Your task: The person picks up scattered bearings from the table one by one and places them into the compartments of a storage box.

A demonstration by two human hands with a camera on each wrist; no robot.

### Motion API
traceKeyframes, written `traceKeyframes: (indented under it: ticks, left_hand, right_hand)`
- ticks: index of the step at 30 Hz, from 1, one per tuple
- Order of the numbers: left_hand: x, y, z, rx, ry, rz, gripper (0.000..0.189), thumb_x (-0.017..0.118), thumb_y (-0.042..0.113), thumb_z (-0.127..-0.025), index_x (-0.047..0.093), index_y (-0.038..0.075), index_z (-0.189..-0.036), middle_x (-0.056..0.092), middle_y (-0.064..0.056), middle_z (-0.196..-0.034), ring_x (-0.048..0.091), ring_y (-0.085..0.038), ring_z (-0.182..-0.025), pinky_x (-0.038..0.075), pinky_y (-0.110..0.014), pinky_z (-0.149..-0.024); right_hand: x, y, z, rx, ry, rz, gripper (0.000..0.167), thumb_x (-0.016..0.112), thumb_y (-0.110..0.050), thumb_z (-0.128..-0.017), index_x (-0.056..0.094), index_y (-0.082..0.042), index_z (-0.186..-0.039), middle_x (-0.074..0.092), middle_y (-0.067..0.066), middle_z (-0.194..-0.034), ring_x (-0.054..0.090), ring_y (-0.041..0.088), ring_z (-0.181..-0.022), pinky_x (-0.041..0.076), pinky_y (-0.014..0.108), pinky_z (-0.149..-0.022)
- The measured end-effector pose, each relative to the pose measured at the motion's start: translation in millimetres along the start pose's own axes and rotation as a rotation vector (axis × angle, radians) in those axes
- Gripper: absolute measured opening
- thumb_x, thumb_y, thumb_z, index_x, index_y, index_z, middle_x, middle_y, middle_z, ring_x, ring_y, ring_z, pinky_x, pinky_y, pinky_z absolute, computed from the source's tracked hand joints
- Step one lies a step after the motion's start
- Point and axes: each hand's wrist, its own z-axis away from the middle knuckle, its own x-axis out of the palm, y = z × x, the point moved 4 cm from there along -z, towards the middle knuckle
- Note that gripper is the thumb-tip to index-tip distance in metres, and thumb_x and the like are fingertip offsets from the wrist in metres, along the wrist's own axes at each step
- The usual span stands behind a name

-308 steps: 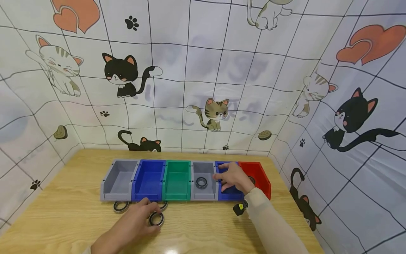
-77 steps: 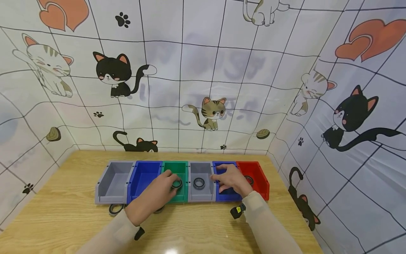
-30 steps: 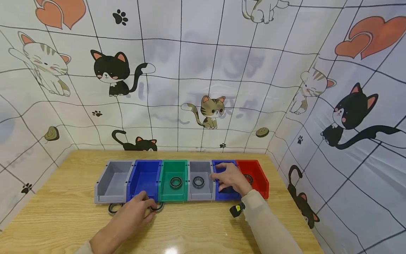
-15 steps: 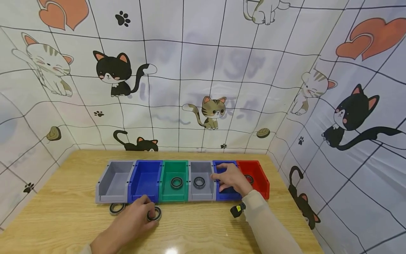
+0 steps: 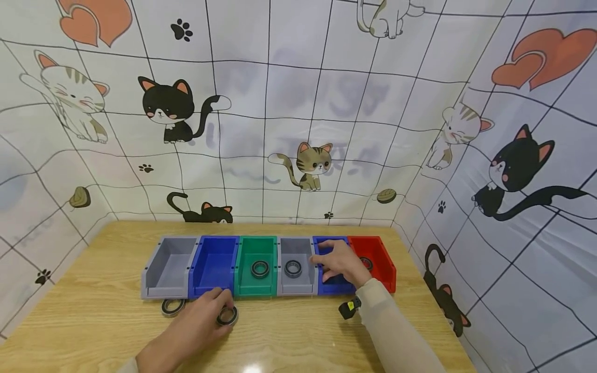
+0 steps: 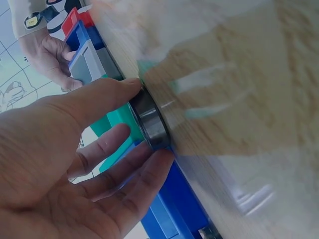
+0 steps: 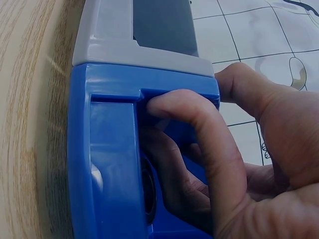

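My left hand (image 5: 200, 318) pinches a ball bearing (image 5: 227, 316), a dark-faced steel ring, just in front of the blue and green bins. In the left wrist view, thumb and fingertips hold the bearing (image 6: 149, 119) by its rim near the wooden table. My right hand (image 5: 342, 261) is at the right-hand blue bin (image 7: 107, 149), fingers curled over its side wall, gripping it. A bearing (image 7: 148, 189) shows partly inside that bin, behind the fingers. Other bearings lie in the green bin (image 5: 242, 259), the right grey bin (image 5: 303, 284) and the red bin (image 5: 384, 264).
A loose bearing (image 5: 172, 307) lies on the table (image 5: 280, 336) before the left grey bin (image 5: 168, 264). The left blue bin (image 5: 216, 259) adjoins it. All the bins form one row. Patterned cloth (image 5: 252, 129) hangs behind the table and along its sides.
Since earlier, a bearing has come to lie in the green bin. My left hand has come back to the table, taken another bearing and drawn it slightly towards me. The right hand has stayed put.
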Motion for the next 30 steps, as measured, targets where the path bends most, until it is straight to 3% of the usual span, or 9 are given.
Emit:
traceKeyframes:
  ticks: [10,18,25,30]
  left_hand:
    - [2.1,0.8,-0.9,0.064,0.032,-0.005,0.039,0.104,0.019,-0.087,0.071,0.025,-0.106,0.066,0.012,-0.100,0.061,-0.003,-0.091,0.055,-0.025,-0.069]
    - [1.7,0.9,-1.6,0.051,0.005,0.005,0.035,0.102,0.019,-0.089,0.072,0.025,-0.104,0.065,0.011,-0.099,0.059,-0.002,-0.091,0.055,-0.024,-0.070]
    - [0.2,0.5,-3.1,0.030,-0.026,0.020,0.033,0.101,0.020,-0.089,0.073,0.027,-0.105,0.065,0.009,-0.101,0.058,-0.002,-0.089,0.056,-0.025,-0.070]
    - [-2.1,0.4,-2.8,0.037,-0.001,0.021,0.030,0.099,0.019,-0.091,0.075,0.027,-0.107,0.065,0.008,-0.101,0.058,-0.001,-0.086,0.058,-0.025,-0.071]
  right_hand:
    - [1.2,0.5,-2.0,-0.015,0.002,0.008,0.072,0.092,-0.027,-0.104,0.062,-0.005,-0.166,0.079,0.015,-0.101,0.074,0.016,-0.059,0.074,0.048,-0.083]
    - [2.1,2.5,-1.2,-0.022,0.001,0.009,0.074,0.092,-0.029,-0.104,0.061,-0.004,-0.166,0.081,0.016,-0.105,0.075,0.016,-0.061,0.073,0.043,-0.077]
    - [2.2,2.1,-0.5,-0.016,0.007,0.013,0.073,0.092,-0.028,-0.104,0.062,-0.004,-0.166,0.081,0.015,-0.104,0.075,0.015,-0.060,0.073,0.044,-0.080]
    - [1.9,2.2,-0.1,-0.014,0.009,0.016,0.074,0.092,-0.028,-0.103,0.061,-0.004,-0.166,0.080,0.015,-0.102,0.074,0.015,-0.059,0.073,0.045,-0.080]
